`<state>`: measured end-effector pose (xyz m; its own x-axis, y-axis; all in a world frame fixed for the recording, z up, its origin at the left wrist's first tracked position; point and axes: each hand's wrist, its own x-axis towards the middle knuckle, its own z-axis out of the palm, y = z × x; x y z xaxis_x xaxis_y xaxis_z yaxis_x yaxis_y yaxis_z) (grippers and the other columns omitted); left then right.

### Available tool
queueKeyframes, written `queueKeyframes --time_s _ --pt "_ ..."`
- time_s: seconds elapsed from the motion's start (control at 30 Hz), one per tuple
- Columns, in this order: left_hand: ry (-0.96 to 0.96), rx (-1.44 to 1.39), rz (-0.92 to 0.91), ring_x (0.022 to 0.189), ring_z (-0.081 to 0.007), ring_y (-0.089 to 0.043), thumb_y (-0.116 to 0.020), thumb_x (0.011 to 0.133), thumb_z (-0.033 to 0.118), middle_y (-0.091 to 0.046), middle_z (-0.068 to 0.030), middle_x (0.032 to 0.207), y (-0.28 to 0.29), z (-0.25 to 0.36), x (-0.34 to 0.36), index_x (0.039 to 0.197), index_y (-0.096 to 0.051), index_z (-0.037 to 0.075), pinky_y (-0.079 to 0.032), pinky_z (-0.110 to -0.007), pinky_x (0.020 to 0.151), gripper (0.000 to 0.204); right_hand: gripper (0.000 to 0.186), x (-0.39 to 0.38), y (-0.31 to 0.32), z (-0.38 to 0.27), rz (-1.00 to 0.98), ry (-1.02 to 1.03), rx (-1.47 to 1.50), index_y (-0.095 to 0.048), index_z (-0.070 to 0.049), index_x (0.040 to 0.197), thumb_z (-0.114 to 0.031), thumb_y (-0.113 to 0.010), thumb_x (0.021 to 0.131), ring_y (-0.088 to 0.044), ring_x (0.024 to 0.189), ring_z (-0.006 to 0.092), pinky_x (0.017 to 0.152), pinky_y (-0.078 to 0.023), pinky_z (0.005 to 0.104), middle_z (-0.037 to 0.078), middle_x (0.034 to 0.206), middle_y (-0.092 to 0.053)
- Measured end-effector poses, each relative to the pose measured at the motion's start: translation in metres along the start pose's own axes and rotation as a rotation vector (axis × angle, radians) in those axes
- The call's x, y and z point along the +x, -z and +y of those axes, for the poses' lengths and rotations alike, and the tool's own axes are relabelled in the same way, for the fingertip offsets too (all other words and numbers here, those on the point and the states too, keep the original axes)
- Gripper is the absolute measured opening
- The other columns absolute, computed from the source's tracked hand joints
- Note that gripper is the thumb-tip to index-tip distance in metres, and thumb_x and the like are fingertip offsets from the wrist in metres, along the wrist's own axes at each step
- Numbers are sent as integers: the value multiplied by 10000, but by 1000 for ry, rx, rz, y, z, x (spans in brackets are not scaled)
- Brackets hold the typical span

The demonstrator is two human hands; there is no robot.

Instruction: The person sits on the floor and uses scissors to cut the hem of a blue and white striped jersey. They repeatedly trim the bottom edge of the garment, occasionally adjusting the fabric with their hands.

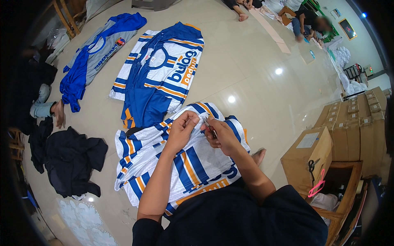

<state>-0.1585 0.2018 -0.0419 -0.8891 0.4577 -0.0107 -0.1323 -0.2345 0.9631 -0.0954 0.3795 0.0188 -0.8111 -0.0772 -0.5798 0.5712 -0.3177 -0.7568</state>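
Observation:
A white shirt with blue and orange stripes [193,164] lies spread over my lap and the floor in front of me. My left hand [183,128] is closed, pinching a fold of its white cloth between thumb and fingers. Close beside it, my right hand [221,135] grips a small pair of scissors [211,130] with reddish handles. The blades point toward the pinched cloth; whether they touch it is too small to tell. Just beyond lies a stack of similar striped shirts [180,78], flat on the floor.
A blue and grey shirt [96,51] lies at the far left, with dark clothing [74,160] nearer. Cardboard boxes [308,149] stand at right, beside a wooden shelf [349,201] with hanging black scissors [312,166]. Other people sit at the left and far right on the tiled floor [254,82].

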Motion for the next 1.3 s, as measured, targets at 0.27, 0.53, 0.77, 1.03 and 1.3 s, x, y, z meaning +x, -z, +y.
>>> queueKeyframes --time_s 0.27,0.53,0.77,1.03,1.3 --pt "14 52 -35 872 -40 -542 -676 1078 209 -626 45 929 2 -1 -1 1037 -663 48 -441 -222 811 167 456 3 2 -2 -13 -29 198 -661 -65 1000 -459 -477 1139 -329 447 49 404 -248 238 -35 659 -493" --pt "-27 109 -42 817 -24 -520 -666 1076 148 -611 50 885 0 1 -2 1041 -663 32 -427 -205 750 121 423 6 2 0 -11 -37 239 -641 -94 961 -448 -489 1136 -327 448 49 396 -236 231 -51 662 -470" --pt "42 60 18 841 -29 -560 -673 1071 138 -654 36 920 2 -2 2 1086 -684 23 -448 -204 754 117 419 2 0 -2 -11 -71 307 -632 -103 947 -453 -488 1130 -327 456 53 412 -233 236 -49 664 -469" --pt "69 -146 16 888 -48 -658 -762 987 55 -740 3 965 -3 3 1 1149 -735 12 -506 -210 792 169 418 -3 -2 5 -10 -21 351 -645 -95 981 -447 -477 1130 -331 461 61 422 -245 242 -40 666 -467" --pt "29 83 104 825 -33 -619 -745 1007 108 -725 7 908 6 -12 4 1023 -750 2 -472 -203 742 107 405 -4 1 7 -44 -47 307 -654 -89 982 -432 -495 1129 -342 465 60 422 -254 242 -35 667 -492"
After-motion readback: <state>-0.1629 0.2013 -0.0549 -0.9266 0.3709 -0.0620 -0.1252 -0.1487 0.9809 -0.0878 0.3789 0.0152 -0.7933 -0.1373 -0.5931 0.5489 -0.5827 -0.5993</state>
